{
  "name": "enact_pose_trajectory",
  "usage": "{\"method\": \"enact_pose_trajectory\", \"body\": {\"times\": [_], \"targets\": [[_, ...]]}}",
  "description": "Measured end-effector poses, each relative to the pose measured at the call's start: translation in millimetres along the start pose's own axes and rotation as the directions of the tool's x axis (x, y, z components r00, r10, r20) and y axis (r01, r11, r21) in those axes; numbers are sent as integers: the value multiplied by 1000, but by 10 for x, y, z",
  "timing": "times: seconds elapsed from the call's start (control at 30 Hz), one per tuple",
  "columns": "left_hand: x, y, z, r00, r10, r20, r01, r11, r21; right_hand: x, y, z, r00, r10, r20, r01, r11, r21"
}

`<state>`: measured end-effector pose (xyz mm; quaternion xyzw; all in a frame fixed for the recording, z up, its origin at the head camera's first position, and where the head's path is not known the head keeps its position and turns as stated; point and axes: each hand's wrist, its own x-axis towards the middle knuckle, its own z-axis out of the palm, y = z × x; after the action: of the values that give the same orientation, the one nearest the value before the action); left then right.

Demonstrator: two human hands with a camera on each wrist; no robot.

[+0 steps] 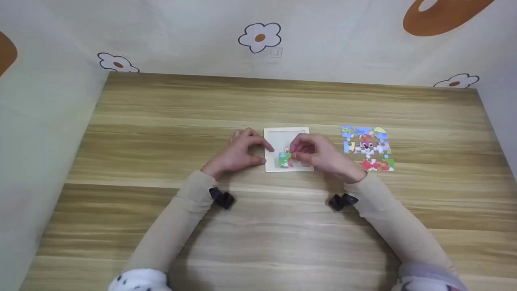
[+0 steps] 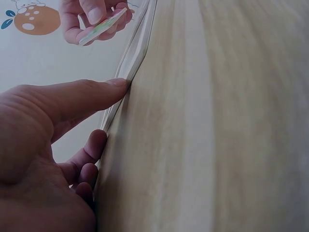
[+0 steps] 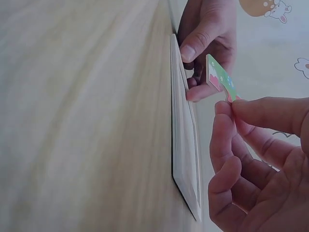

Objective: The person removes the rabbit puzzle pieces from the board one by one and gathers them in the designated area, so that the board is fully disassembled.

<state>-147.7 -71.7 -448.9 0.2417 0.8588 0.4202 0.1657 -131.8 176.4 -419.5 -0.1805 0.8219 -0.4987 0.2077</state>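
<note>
My right hand point(image 1: 321, 155) pinches a puzzle piece point(image 1: 285, 160) between thumb and fingertips, over the near part of a shallow pale puzzle tray point(image 1: 286, 129). The piece has a green printed face with pink and white marks. In the right wrist view the piece point(image 3: 219, 77) is tilted and raised off the tray point(image 3: 179, 121). On the tray's left side rests my left hand point(image 1: 240, 152), its thumb against the outer edge and its index fingertip over the rim. From the left wrist, the straight thumb of the left hand point(image 2: 53, 125) touches the tray's edge.
Right of the tray lies a group of colourful puzzle pieces point(image 1: 366, 147), set close together with gaps and showing a red and white animal figure. The wooden table point(image 1: 202, 101) meets a pale wall point(image 1: 194, 36) with printed flowers at its far edge.
</note>
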Motion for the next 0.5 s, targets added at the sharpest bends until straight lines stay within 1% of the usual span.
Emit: {"method": "enact_pose_trajectory", "body": {"times": [0.2,0.5], "targets": [[-2,8,-1,1000,5,-3,-5,1000,-1,-52,29,-79,999,34,-20,-34,999,4],[-9,-21,16,997,75,-12,-75,997,-16,-189,95,-227,997,28,-70,-26,999,25]]}}
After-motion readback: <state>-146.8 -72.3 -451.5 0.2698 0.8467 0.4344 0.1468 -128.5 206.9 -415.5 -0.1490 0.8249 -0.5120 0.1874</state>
